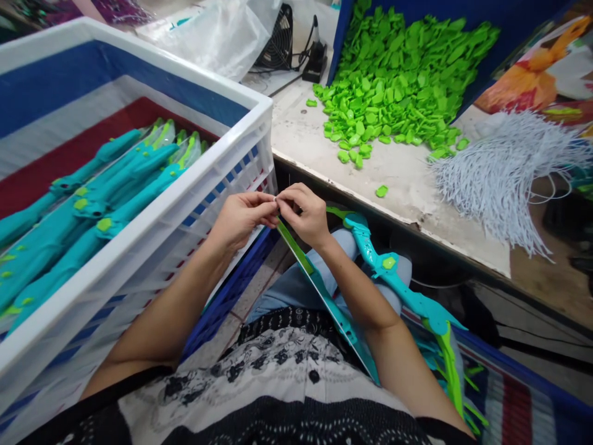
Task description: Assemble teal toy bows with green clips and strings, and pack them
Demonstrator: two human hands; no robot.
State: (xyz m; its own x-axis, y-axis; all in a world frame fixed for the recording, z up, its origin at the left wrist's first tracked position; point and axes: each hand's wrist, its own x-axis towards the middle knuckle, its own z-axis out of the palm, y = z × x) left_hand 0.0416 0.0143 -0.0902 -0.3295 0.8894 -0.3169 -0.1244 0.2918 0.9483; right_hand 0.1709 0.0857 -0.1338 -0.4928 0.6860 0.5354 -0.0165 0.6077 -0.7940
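My left hand (245, 216) and my right hand (304, 213) meet in front of me, fingertips pinched together. A small whitish bit of string (275, 199) shows between them; most of it is hidden by the fingers. Just below, the lime-green end of a long teal plastic piece (296, 248), which looks like a toy bow, slants down across my lap under my right forearm. A pale line runs along its length. Another teal and green toy bow (384, 266) lies across my knees, to the right of my right hand.
At the left, a white plastic crate (185, 74) holds several teal toy bows (125, 167). Lime-green plastic pieces (398, 80) spill from a blue bin onto the worktable (333, 161). White strings (504, 173) lie in a bundle on the right. A black fan (278, 40) stands behind.
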